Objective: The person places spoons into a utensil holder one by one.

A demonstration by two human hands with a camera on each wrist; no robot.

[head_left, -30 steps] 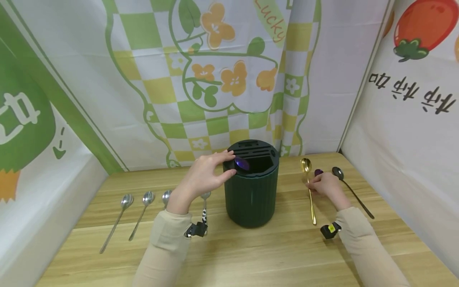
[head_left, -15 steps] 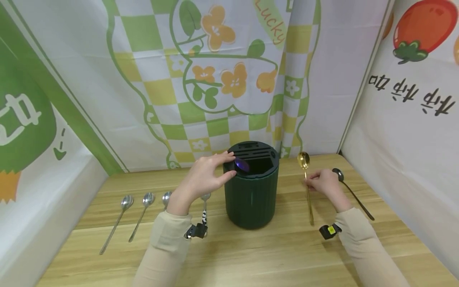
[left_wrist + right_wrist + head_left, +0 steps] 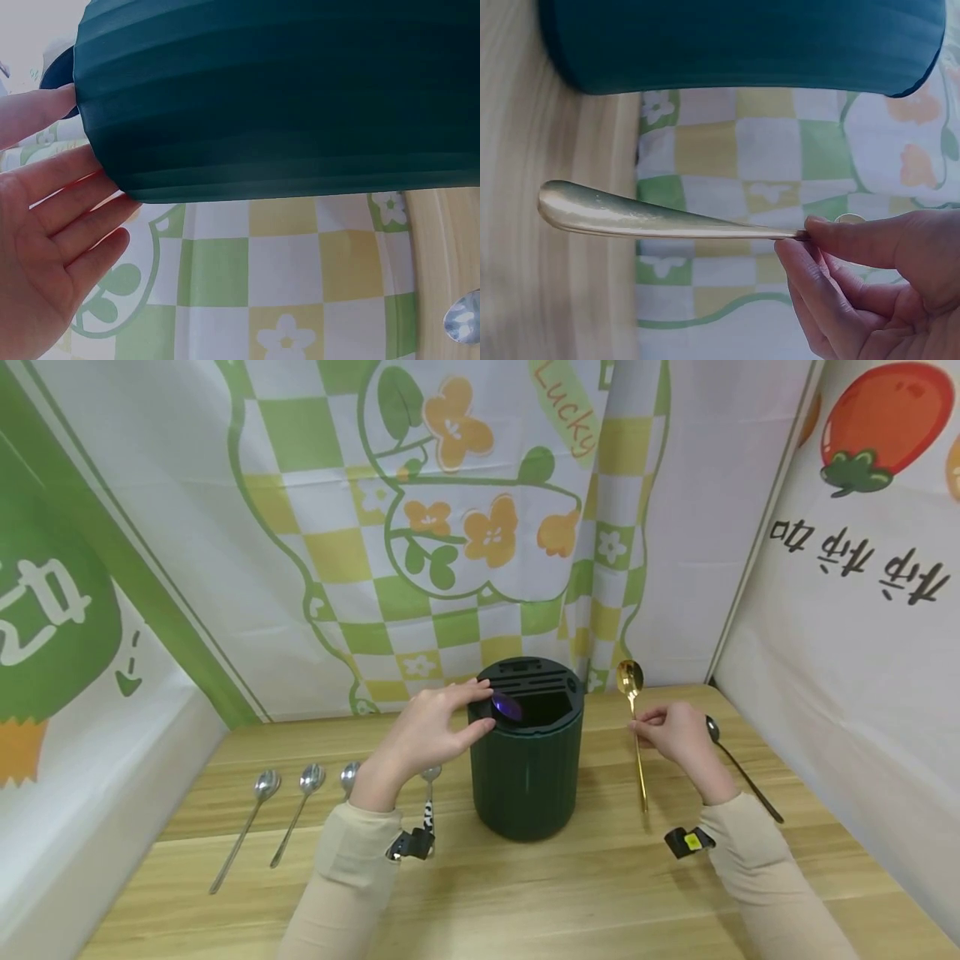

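Pinched between thumb and fingers of my right hand (image 3: 675, 731) is a gold spoon (image 3: 639, 760), bowl end up and away. In the right wrist view its handle (image 3: 645, 214) points left from the fingertips, apart from the green container. My left hand (image 3: 427, 722) touches the rim of the dark green ribbed container (image 3: 525, 785), its fingers extended. The left wrist view shows those fingers (image 3: 75, 210) fairly straight against the container's wall (image 3: 262, 105). A purple spoon (image 3: 507, 706) leans inside the opening, only its bowl visible.
Several silver spoons lie on the wooden table (image 3: 480, 902) at left, including one spoon (image 3: 246, 831) at the far left; my left arm partly hides others. A black spoon (image 3: 746, 772) lies right of my right hand. Patterned curtains (image 3: 480, 527) stand behind the container.
My right hand has lifted the gold spoon off the table and moved it slightly left and away. My left hand stays at the container's rim.
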